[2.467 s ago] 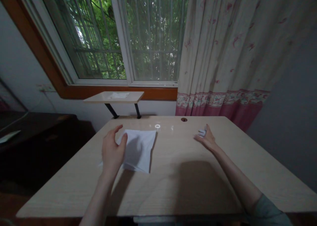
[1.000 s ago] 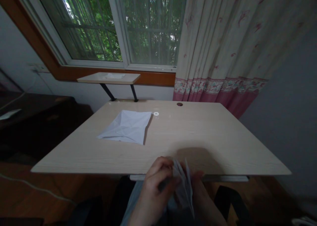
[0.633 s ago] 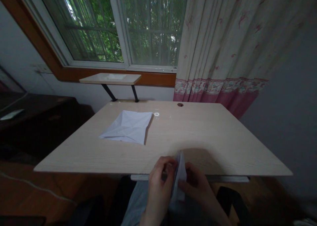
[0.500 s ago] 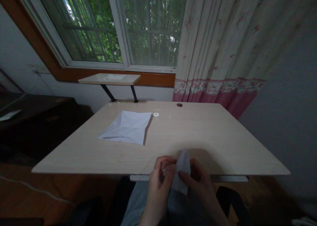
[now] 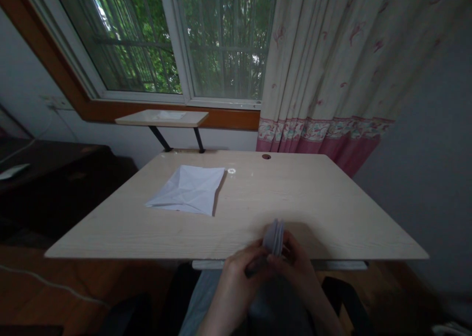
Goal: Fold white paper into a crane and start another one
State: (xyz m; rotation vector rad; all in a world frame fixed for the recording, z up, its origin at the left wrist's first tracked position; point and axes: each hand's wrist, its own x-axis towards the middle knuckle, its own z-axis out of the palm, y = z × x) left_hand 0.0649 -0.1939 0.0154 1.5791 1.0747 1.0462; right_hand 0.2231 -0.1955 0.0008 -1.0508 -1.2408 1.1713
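Note:
Both my hands meet just below the front edge of a light wooden table. My left hand and my right hand pinch a small folded white paper that stands up between their fingertips. A larger creased white sheet lies flat on the table at the back left, away from both hands.
A small round white ring and a cable hole sit near the table's far edge. A small shelf juts out under the window. A patterned curtain hangs at the right. Dark furniture stands to the left.
My hands left the table top and came together at its front edge with the small folded paper, which they turned and pressed narrower. The large sheet stayed put.

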